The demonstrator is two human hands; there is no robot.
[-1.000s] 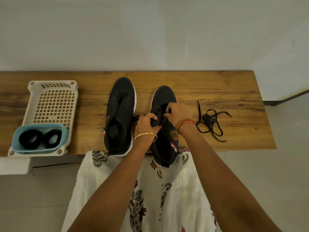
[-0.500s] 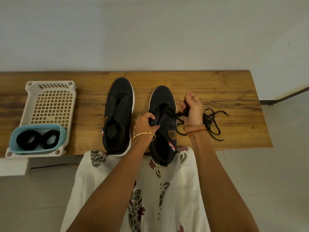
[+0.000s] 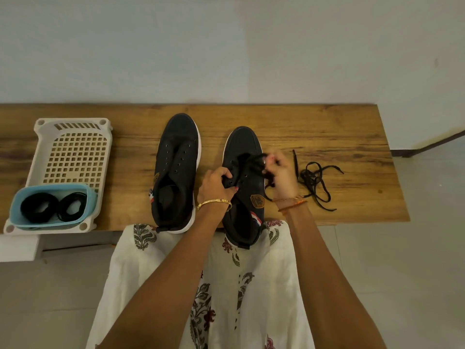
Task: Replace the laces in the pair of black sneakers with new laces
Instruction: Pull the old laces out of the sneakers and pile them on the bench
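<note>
Right sneaker [image 3: 245,157] at front edge of bench [image 3: 339,127], heel overhanging toward lap, toe pointing to back edge; long axis front-to-back. Left hand [image 3: 215,183] curled over eyelet flap, gripping, steadying. Right hand [image 3: 281,172] beside shoe's right flank, pinching old lace [image 3: 254,159] still threaded near top eyelets. Pull direction judged rightward, across long axis, toward removed lace [image 3: 314,180] lying loose. Left sneaker [image 3: 178,152] already bare. New laces [image 3: 37,207] coiled in blue tub [image 3: 50,190], far left end.
</note>
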